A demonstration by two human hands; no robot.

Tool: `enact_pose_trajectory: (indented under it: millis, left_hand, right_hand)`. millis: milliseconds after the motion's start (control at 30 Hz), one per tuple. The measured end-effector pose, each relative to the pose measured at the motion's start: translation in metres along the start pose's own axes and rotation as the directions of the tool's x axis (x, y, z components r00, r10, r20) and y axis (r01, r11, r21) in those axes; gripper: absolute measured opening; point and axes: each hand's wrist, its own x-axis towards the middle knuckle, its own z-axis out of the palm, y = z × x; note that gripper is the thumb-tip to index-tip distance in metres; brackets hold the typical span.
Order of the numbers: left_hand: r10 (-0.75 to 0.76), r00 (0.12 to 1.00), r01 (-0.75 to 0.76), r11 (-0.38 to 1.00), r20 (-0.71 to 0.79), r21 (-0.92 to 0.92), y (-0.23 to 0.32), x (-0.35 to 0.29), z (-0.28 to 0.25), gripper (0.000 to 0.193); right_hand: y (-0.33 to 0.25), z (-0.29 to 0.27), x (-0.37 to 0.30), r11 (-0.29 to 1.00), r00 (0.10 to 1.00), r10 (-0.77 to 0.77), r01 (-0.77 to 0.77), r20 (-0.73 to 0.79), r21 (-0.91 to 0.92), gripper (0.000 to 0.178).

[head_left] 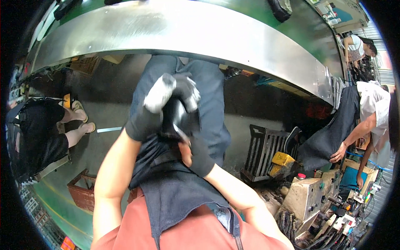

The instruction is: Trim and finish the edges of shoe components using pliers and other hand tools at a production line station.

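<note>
Above my lap my left hand (160, 93), in a black and grey-white glove, is closed around a glossy black piece (175, 116). It looks like a shoe part, but blur and the glove hide its full shape. My right hand (187, 153) wears a black cover over the wrist, with bare skin showing at the fingers. Its fingers are closed on a thin light-coloured tool (181, 133), whose tip lies against the black piece's near side. Which kind of tool it is I cannot make out. A dark apron (179, 187) covers my lap below both hands.
A metal-edged bench (187, 29) with a green top curves ahead; a black shoe (280, 10) lies on it. At right stand a black slatted crate (264, 152), a yellow block (281, 162) and a machine (304, 198). Co-workers (371, 108) are at right, another person (41, 129) left.
</note>
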Motion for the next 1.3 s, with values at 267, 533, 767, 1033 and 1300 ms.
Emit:
enact_pose_trajectory:
  millis: [267,533,767,1033,1300]
  left_hand:
    - [-0.295,0.927,0.256,0.949,-0.230,-0.185,-0.047,-0.093,0.015,0.091]
    - [-0.555,0.820,0.436,0.764,-0.140,-0.476,-0.082,-0.062,-0.048,0.053]
    - [-0.033,0.926,0.330,0.556,-0.377,0.763,-0.060,-0.065,0.018,0.063]
    - [0.015,0.929,0.224,0.773,-0.370,0.594,-0.078,-0.076,0.027,0.087]
    - [-0.471,0.839,0.466,0.881,-0.271,-0.088,-0.087,-0.060,0.010,0.074]
  right_hand:
    - [0.022,-0.023,-0.090,0.987,0.934,-0.118,0.073,0.337,0.144,0.047]
    - [-0.049,-0.076,0.004,0.994,0.964,0.066,-0.086,0.257,0.067,0.029]
    - [-0.001,-0.082,0.073,0.530,0.694,0.569,-0.720,0.442,0.447,0.045]
    - [0.019,-0.130,0.082,0.933,0.762,0.355,-0.259,0.541,-0.248,0.048]
    - [0.056,-0.101,0.059,0.906,0.931,0.108,0.052,0.349,-0.419,0.050]
